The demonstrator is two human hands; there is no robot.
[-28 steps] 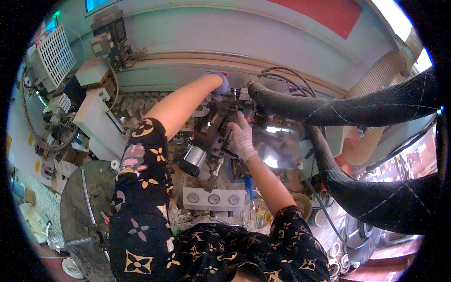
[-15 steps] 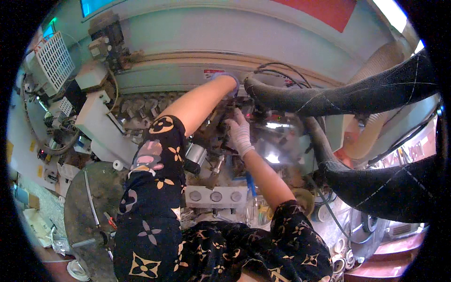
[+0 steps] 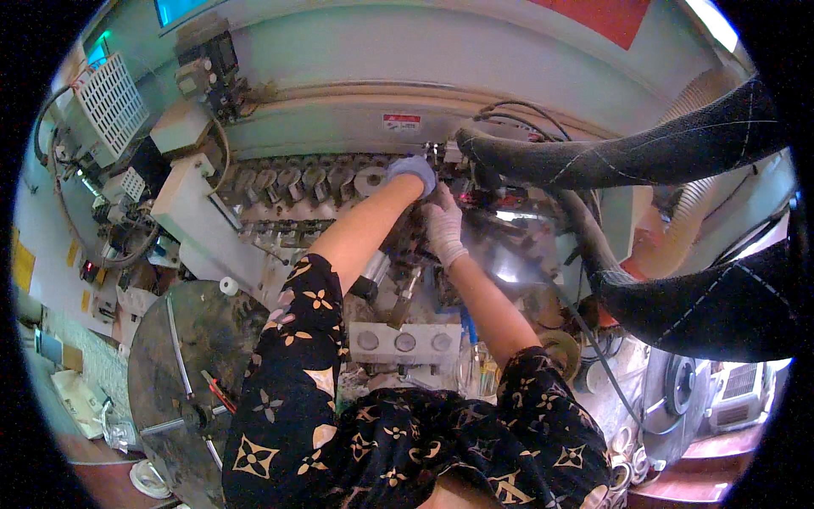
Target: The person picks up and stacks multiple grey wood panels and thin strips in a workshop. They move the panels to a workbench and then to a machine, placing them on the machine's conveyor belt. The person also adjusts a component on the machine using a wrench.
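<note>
Both arms reach forward into the middle of a long machine. My left hand [image 3: 413, 176], in a blue-grey glove, sits at the dark mechanism beside a row of metal rollers [image 3: 315, 181]; its fingers are hidden behind the back of the hand. Just below and to its right is my right hand [image 3: 444, 229], in a white glove. Its fingers point up into the same dark parts and look drawn together, but anything between them is hidden. A metal cylinder [image 3: 373, 270] lies below my left wrist, and a white panel with three round gauges [image 3: 405, 340] stands nearer me.
Two thick black hoses [image 3: 627, 157] sweep in from the right, close to my right arm. At the left stand a round dark turntable [image 3: 182, 339] with a red-handled tool [image 3: 219, 392] on it and a white machine housing [image 3: 191, 220]. A pale ribbed hose [image 3: 678, 225] hangs behind.
My left hand has come down, nearer my right hand, uncovering more of the roller row. My right hand's fingers have drawn closer together. The whole view has shifted slightly.
</note>
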